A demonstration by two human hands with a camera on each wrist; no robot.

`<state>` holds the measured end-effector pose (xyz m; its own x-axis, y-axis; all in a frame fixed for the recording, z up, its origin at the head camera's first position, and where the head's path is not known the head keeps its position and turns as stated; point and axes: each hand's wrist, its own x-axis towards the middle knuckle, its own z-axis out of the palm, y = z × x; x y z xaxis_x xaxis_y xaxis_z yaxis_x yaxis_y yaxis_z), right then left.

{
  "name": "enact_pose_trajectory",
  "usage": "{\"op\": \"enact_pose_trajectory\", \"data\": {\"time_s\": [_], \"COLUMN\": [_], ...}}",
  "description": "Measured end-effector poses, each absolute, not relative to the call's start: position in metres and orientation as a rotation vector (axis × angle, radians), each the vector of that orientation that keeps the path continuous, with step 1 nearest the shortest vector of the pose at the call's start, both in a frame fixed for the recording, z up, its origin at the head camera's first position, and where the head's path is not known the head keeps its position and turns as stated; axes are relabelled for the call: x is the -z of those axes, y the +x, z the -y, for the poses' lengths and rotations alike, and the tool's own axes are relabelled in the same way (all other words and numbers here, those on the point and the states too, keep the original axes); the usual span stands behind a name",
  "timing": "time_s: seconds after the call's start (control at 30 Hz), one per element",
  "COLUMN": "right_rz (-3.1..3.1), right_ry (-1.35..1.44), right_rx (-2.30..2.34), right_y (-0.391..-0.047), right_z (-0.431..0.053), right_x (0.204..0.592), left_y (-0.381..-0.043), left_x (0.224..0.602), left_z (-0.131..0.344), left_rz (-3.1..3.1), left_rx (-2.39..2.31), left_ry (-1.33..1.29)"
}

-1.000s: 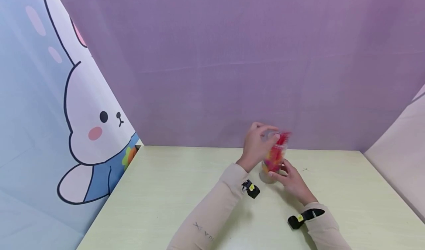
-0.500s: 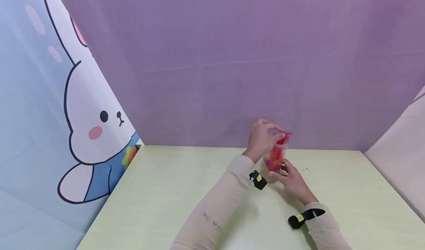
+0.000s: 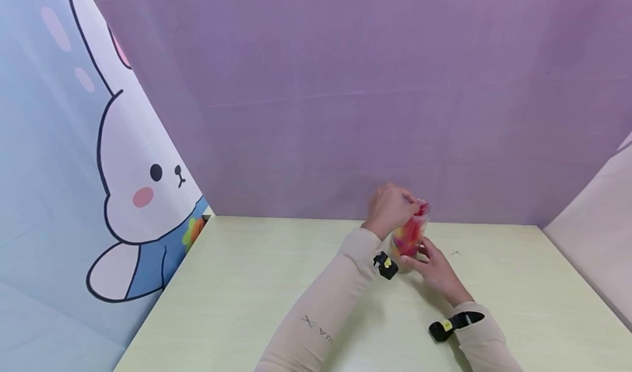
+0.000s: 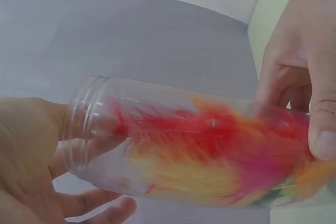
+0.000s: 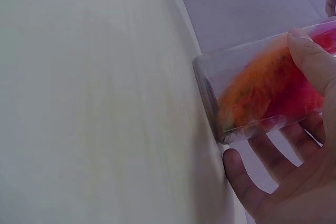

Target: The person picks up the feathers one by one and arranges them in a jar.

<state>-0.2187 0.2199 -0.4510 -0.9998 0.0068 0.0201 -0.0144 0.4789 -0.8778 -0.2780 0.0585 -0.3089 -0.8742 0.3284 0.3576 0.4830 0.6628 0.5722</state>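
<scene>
A clear plastic jar stands upright on the table, filled with fluffy feathers in yellow, orange, red and magenta. My right hand grips its lower part, thumb on the near side and fingers around the other, as the right wrist view shows. At the open mouth is my left hand, with finger and thumb reaching inside the rim. In the left wrist view they pinch the end of a red feather inside the jar, while the other fingers stay outside along its wall.
The pale green table ends at a purple cloth backdrop close behind the jar. A blue cloth with a printed rabbit hangs at the left, and a white panel stands at the right.
My left hand has moved rightward over the mouth, then down into it. The red feather that stuck out above the rim has sunk into the jar. My right hand has stayed put.
</scene>
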Motion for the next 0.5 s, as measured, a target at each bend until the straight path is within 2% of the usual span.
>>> {"op": "enact_pose_trajectory", "data": {"time_s": [0.3,0.5], "right_rz": [2.679,2.689], "right_ry": [0.015,0.004], "right_rx": [-1.583,-1.595], "right_y": [-0.219,-0.219], "right_z": [-0.220,-0.219], "right_x": [0.451,0.450], "left_y": [-0.274,-0.277], "left_x": [0.305,0.317], "left_z": [-0.051,-0.035], "left_rz": [2.615,2.444], "left_rx": [1.167,1.453], "left_ry": [-0.639,-0.678]}}
